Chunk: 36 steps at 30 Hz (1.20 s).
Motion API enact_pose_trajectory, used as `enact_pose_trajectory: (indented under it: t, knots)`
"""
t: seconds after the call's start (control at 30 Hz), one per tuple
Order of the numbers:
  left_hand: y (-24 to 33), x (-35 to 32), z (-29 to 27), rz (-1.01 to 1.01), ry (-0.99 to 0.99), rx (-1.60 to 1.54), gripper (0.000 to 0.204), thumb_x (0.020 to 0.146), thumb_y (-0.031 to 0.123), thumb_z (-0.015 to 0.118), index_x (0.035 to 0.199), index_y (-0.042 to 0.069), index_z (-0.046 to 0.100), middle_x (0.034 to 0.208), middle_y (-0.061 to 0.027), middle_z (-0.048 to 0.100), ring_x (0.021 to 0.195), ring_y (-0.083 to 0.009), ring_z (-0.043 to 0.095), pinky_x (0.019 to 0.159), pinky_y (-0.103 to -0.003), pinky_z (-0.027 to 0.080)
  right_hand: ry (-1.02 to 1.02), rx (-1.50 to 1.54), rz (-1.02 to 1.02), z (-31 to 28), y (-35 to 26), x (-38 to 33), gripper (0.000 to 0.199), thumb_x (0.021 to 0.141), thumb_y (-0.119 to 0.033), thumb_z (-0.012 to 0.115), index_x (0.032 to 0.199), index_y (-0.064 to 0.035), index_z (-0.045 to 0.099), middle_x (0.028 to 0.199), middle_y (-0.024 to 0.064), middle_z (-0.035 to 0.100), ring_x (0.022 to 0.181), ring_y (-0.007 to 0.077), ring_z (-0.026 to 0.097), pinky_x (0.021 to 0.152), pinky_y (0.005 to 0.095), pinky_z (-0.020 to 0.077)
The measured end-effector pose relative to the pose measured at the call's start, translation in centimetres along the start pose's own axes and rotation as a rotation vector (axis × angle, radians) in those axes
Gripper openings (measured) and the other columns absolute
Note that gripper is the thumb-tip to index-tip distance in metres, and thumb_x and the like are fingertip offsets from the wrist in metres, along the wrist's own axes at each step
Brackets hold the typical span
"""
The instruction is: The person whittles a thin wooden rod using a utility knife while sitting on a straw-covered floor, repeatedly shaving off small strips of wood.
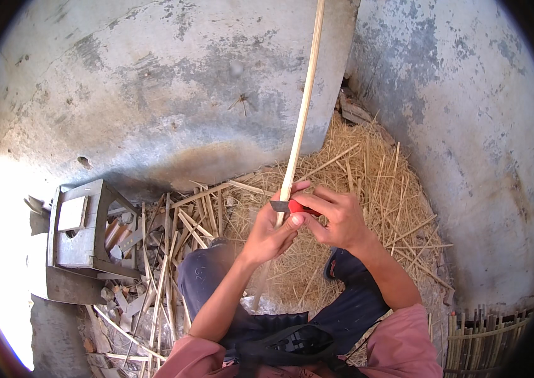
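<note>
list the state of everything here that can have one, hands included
left hand: closed around the wooden strip
right hand: fingers closed on the knife's red handle
knife: blade exposed, set across the strip; contact unclear
wooden strip: raised, slanting up, upper end out of view
shavings: loosely heaped
loose strips: scattered
wooden frame: open-sided
wall: surface worn, patchy

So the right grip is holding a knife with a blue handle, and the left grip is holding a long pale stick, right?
Not quite: the handle is red, not blue, as the head view shows. The rest is right: the right grip holds the knife, and the left grip holds the long pale stick.
</note>
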<state>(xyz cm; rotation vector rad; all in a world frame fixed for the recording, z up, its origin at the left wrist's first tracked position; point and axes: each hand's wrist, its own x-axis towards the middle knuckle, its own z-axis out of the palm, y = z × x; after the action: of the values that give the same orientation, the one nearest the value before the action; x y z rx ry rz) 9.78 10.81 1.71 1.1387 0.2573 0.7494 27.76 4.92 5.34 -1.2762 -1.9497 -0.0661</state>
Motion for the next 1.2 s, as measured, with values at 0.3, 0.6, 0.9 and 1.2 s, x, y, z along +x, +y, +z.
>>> enact_pose_trajectory:
  t: [0.3, 0.6, 0.9, 1.2]
  knots:
    - [-0.9, 0.2, -0.1, -0.031, 0.024, -0.006, 0.068, 0.107, 0.04, 0.066, 0.156, 0.001, 0.041, 0.076, 0.0068, 0.053, 0.046, 0.0004, 0.035, 0.042, -0.02, 0.026, 0.025, -0.042, 0.084, 0.1, -0.8, -0.2, 0.031, 0.088, -0.021, 0.08, 0.118, -0.0133, 0.076, 0.09, 0.0056, 0.072, 0.067, 0.0276, 0.072, 0.056, 0.0381, 0.0551]
    - [-1.4, 0.3, -0.3, -0.018, 0.027, 0.01, 0.069, 0.106, 0.046, 0.064, 0.157, 0.003, 0.043, 0.078, 0.0068, 0.054, 0.049, -0.0005, 0.036, 0.045, -0.021, 0.027, 0.026, -0.161, 0.145, 0.1, -2.0, -0.2, 0.033, 0.089, -0.021, 0.078, 0.121, -0.0138, 0.075, 0.084, 0.0056, 0.069, 0.065, 0.0279, 0.07, 0.054, 0.0387, 0.054]
    - [-1.1, 0.5, 0.1, -0.006, 0.131, 0.178, 0.062, 0.108, 0.048, 0.061, 0.146, 0.0, 0.052, 0.067, 0.0085, 0.048, 0.049, -0.0003, 0.037, 0.044, -0.022, 0.026, 0.026, -0.223, 0.146, 0.2, -2.1, 0.0, 0.031, 0.09, -0.02, 0.077, 0.121, -0.0137, 0.074, 0.082, 0.0057, 0.067, 0.063, 0.0274, 0.07, 0.052, 0.0389, 0.0533]
    - [-1.9, 0.4, -1.1, -0.059, 0.171, 0.331, 0.048, 0.108, 0.052, 0.058, 0.1, 0.005, 0.055, 0.065, 0.0073, 0.044, 0.049, -0.0017, 0.038, 0.042, -0.024, 0.029, 0.005, -0.227, 0.135, 0.3, -1.8, 0.2, 0.026, 0.092, -0.019, 0.075, 0.117, -0.0137, 0.074, 0.083, 0.0056, 0.068, 0.063, 0.0276, 0.07, 0.053, 0.0393, 0.0535]
